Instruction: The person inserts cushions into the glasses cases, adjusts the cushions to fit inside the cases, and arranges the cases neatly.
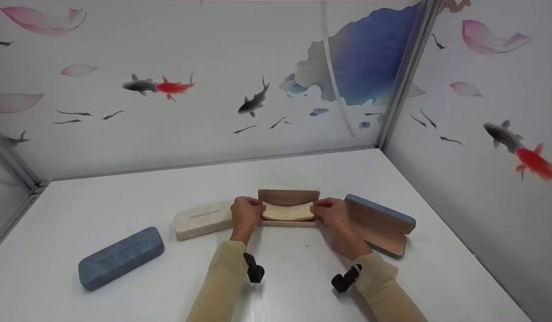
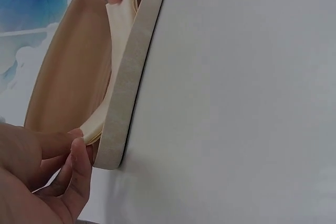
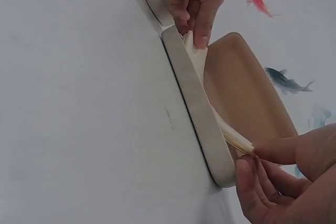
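A cream glasses case [image 1: 290, 197] stands with its lid up in the middle of the table, its lining tan. Over its lower half sags a folded cream cloth [image 1: 288, 212], in several layers. My left hand [image 1: 246, 215] pinches the cloth's left end between thumb and fingers. At the opposite end, my right hand [image 1: 334, 216] pinches it likewise. In the right wrist view the cloth [image 3: 233, 136] dips into the case between both hands. The left wrist view shows the case's front wall [image 2: 128, 82] resting on the table; the case's inside bottom is hidden.
A closed cream glasses case [image 1: 204, 220] lies just left of my left hand. Farther left is a closed blue case [image 1: 121, 258]. An open blue case [image 1: 381, 223] sits beside my right hand. Printed wall panels [image 1: 191, 134] stand behind the white table [image 1: 293, 286].
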Action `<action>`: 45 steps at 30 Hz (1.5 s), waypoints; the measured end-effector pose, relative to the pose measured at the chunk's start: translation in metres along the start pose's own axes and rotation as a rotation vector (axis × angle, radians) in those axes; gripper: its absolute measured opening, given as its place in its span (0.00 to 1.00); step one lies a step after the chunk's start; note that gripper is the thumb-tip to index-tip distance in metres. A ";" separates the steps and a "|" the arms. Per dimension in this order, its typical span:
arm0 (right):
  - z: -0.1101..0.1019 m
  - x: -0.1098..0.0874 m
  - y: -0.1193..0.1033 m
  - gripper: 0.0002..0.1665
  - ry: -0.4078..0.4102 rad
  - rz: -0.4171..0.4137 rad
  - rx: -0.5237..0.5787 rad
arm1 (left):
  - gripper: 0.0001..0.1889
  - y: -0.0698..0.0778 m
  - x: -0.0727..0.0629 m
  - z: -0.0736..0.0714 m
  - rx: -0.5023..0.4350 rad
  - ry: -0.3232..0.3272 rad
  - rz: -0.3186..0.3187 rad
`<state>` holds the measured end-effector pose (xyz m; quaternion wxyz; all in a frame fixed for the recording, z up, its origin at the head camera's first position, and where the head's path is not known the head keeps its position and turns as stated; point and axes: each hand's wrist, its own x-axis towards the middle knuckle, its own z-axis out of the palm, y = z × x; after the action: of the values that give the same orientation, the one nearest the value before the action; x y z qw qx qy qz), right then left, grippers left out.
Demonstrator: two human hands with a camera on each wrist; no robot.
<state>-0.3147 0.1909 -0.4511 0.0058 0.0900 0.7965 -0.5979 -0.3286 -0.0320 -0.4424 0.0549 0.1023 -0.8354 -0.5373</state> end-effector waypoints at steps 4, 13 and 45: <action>-0.008 -0.003 -0.009 0.19 -0.051 0.044 -0.097 | 0.07 0.010 -0.002 -0.005 0.079 0.020 0.000; -0.027 -0.026 -0.044 0.23 -0.077 -0.059 -0.181 | 0.13 0.036 0.003 -0.019 0.165 0.058 0.042; -0.003 0.016 -0.047 0.54 -0.159 0.200 -0.142 | 0.43 0.052 0.003 -0.004 0.213 -0.206 -0.055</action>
<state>-0.3374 0.1833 -0.4072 0.1348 0.1206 0.8208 -0.5419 -0.3364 -0.0154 -0.3931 -0.0572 0.0747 -0.8857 -0.4547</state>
